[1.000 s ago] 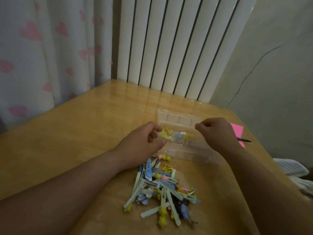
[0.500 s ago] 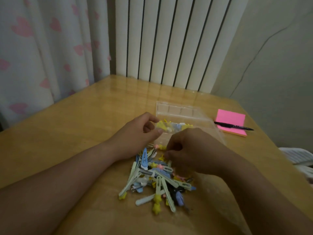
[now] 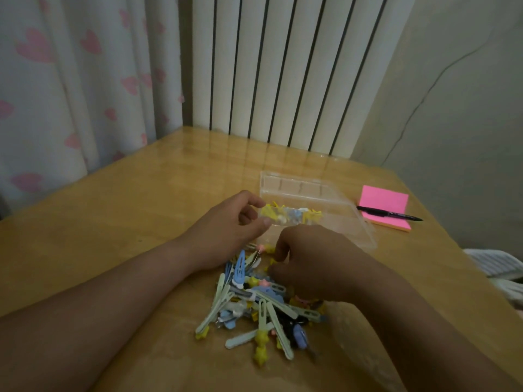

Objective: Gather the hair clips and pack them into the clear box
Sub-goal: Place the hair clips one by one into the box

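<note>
A loose pile of pastel hair clips (image 3: pixel 254 309) lies on the wooden table in front of me. Behind it stands the clear box (image 3: pixel 348 224), open and shallow. My left hand (image 3: pixel 226 230) pinches one end of a row of yellow, white and blue clips (image 3: pixel 291 216), held over the box's near left corner. My right hand (image 3: pixel 314 264) is down on the far side of the pile, its fingers curled round a small clip there. The fingertips are partly hidden among the clips.
A pink sticky-note pad (image 3: pixel 385 205) with a black pen (image 3: pixel 390 217) across it lies right of the box. A white radiator (image 3: pixel 283 69) and a heart-print curtain (image 3: pixel 70 80) stand behind the table. The table edge runs close on the right.
My right hand has left the right end of the clip row and dropped to the pile. My left hand still holds the row over the box.
</note>
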